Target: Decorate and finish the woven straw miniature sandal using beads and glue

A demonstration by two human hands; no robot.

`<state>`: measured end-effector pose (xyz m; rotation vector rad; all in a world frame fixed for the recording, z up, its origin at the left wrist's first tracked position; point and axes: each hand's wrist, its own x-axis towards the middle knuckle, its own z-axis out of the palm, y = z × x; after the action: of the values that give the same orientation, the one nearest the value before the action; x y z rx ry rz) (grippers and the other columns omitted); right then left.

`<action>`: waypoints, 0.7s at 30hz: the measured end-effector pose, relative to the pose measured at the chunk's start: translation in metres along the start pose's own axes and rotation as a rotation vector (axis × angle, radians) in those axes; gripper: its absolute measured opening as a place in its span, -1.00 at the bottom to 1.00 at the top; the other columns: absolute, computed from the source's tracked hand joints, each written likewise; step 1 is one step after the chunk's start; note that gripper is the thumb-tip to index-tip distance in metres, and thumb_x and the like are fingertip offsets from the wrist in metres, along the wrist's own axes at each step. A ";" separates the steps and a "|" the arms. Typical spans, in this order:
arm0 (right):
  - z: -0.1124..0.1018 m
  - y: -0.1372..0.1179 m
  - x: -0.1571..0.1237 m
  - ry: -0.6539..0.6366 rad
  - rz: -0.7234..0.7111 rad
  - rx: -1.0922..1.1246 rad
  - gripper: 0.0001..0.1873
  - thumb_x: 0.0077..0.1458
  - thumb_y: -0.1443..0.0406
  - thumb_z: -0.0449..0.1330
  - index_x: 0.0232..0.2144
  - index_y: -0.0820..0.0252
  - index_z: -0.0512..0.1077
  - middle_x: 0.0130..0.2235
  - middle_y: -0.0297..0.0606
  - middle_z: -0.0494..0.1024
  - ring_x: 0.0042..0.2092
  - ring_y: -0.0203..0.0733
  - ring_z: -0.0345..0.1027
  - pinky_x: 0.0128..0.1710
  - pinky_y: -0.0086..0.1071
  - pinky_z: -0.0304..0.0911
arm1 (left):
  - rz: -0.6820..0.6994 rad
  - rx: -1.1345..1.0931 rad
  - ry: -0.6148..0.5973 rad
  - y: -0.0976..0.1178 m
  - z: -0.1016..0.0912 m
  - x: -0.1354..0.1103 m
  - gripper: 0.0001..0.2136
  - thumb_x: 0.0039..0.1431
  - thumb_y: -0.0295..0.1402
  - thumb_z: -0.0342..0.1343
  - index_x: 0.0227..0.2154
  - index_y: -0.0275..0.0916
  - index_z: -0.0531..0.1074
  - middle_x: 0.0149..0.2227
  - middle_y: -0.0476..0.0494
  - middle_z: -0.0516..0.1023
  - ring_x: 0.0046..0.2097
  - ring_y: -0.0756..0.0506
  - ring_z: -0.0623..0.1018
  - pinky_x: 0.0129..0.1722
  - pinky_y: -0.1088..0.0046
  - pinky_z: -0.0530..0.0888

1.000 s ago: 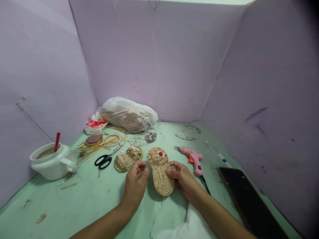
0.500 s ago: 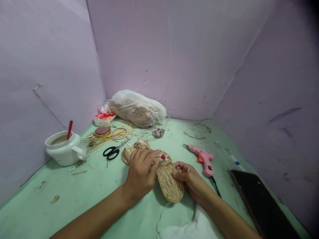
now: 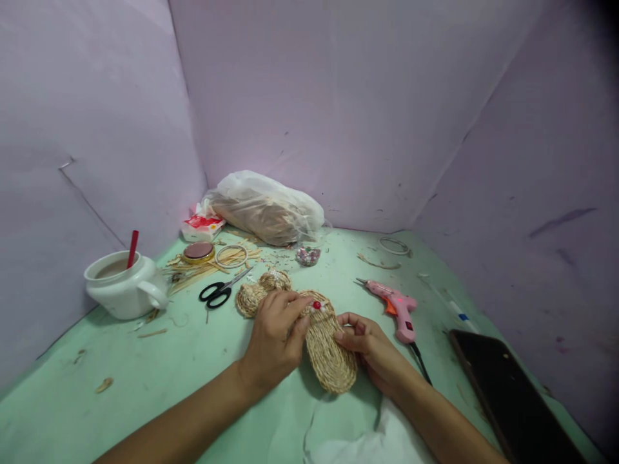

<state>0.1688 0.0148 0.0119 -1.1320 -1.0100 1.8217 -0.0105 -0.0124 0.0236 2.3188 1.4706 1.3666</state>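
Observation:
Between my hands is a small woven straw slipper (image 3: 333, 361), its sole made of coiled plaited cord. A red bead (image 3: 316, 305) with small white beads sits on its strap. My left hand (image 3: 276, 332) grips the strap end from the left, fingers over the top and thumb along the near side. My right hand (image 3: 366, 345) pinches the right edge of the sole between thumb and fingers. Just beyond my left hand lies another coiled straw piece (image 3: 250, 299) with white beads at its far end, partly hidden by my fingers.
Black-handled scissors (image 3: 223, 291) and a white pot (image 3: 126, 293) with a red stick stand left. A pink glue gun (image 3: 394, 306) and a dark phone (image 3: 507, 393) lie right. At the back are a plastic bag (image 3: 268, 209), a bead cup (image 3: 308, 256) and straw strips (image 3: 196, 276).
The view has shifted very slightly. Both hands keep the same hold on the slipper, with barely any movement of the fingers.

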 end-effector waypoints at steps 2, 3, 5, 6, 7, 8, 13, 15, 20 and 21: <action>0.001 0.000 0.001 0.023 0.003 0.008 -0.68 -0.39 0.33 0.35 -0.51 0.24 0.33 -0.64 -0.41 0.43 -0.61 -0.36 0.26 -0.58 -0.47 0.09 | -0.039 -0.010 0.027 0.000 0.000 0.000 -0.65 0.09 -0.46 -0.02 -0.02 -0.25 0.26 -0.07 -0.25 0.40 -0.02 -0.17 0.34 -0.01 0.17 0.28; 0.001 0.000 0.001 0.039 0.004 0.011 -0.69 -0.39 0.33 0.35 -0.50 0.24 0.33 -0.62 -0.40 0.44 -0.60 -0.35 0.27 -0.58 -0.47 0.10 | -0.069 -0.022 0.052 0.000 -0.001 0.000 -0.63 0.08 -0.46 -0.01 0.00 -0.25 0.22 -0.05 -0.26 0.38 0.00 -0.18 0.33 0.00 0.17 0.27; 0.002 -0.001 0.001 0.071 0.010 0.017 -0.70 -0.37 0.33 0.34 -0.50 0.23 0.33 -0.60 -0.39 0.46 -0.59 -0.35 0.29 -0.58 -0.47 0.11 | -0.170 -0.079 0.102 0.000 0.000 0.000 -0.66 0.06 -0.46 0.00 -0.05 -0.24 0.25 -0.08 -0.24 0.38 -0.04 -0.16 0.36 -0.05 0.22 0.31; 0.002 -0.001 0.001 0.084 0.013 0.019 -0.70 -0.37 0.34 0.33 -0.49 0.23 0.33 -0.60 -0.38 0.46 -0.59 -0.34 0.29 -0.59 -0.47 0.12 | -0.240 -0.122 0.111 0.001 0.000 0.000 -0.70 0.04 -0.45 0.00 -0.11 -0.24 0.29 -0.13 -0.21 0.40 -0.10 -0.15 0.38 -0.11 0.27 0.34; 0.002 -0.001 0.002 0.094 0.017 0.021 -0.70 -0.36 0.34 0.33 -0.49 0.23 0.33 -0.60 -0.38 0.46 -0.60 -0.34 0.29 -0.59 -0.48 0.12 | -0.315 -0.166 0.111 0.001 0.001 0.000 -0.76 0.03 -0.44 0.01 -0.19 -0.24 0.33 -0.19 -0.18 0.41 -0.17 -0.12 0.41 -0.18 0.32 0.37; 0.002 -0.001 0.002 0.100 0.020 0.024 -0.71 -0.36 0.34 0.32 -0.49 0.24 0.33 -0.59 -0.37 0.46 -0.60 -0.34 0.30 -0.60 -0.48 0.12 | -0.388 -0.205 0.100 0.001 0.002 0.001 -0.82 0.01 -0.42 0.01 -0.27 -0.24 0.35 -0.26 -0.15 0.43 -0.25 -0.10 0.42 -0.27 0.37 0.38; 0.001 0.000 0.003 0.100 0.028 0.049 -0.73 -0.36 0.36 0.31 -0.50 0.25 0.33 -0.59 -0.37 0.45 -0.59 -0.36 0.29 -0.60 -0.49 0.13 | -0.539 -0.296 0.010 0.002 0.010 0.001 -0.94 -0.02 -0.40 0.02 -0.54 -0.25 0.34 -0.53 -0.03 0.40 -0.46 -0.04 0.40 -0.44 0.46 0.34; 0.001 -0.001 0.003 0.096 0.030 0.058 -0.72 -0.35 0.35 0.31 -0.50 0.24 0.33 -0.59 -0.38 0.44 -0.59 -0.36 0.28 -0.61 -0.49 0.12 | -0.560 -0.322 -0.017 0.003 0.012 0.001 -0.93 -0.04 -0.39 0.03 -0.55 -0.25 0.36 -0.54 -0.02 0.41 -0.45 -0.04 0.40 -0.42 0.46 0.34; 0.001 -0.002 0.002 0.095 0.034 0.070 -0.71 -0.37 0.36 0.32 -0.51 0.24 0.33 -0.61 -0.40 0.42 -0.62 -0.38 0.25 -0.64 -0.50 0.08 | -0.596 -0.371 -0.068 0.005 0.012 -0.002 -0.89 0.00 -0.33 0.01 -0.53 -0.24 0.36 -0.54 0.00 0.38 -0.45 -0.04 0.36 -0.44 0.49 0.29; 0.001 -0.002 0.002 0.096 0.034 0.073 -0.72 -0.37 0.36 0.33 -0.52 0.24 0.33 -0.61 -0.40 0.42 -0.62 -0.38 0.25 -0.64 -0.50 0.09 | -0.602 -0.380 -0.082 0.005 0.012 -0.002 -0.88 0.02 -0.32 0.00 -0.54 -0.23 0.33 -0.57 0.03 0.33 -0.48 -0.02 0.33 -0.47 0.50 0.26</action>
<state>0.1679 0.0177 0.0132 -1.1867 -0.8667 1.7982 0.0009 -0.0123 0.0177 1.5136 1.5388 1.2181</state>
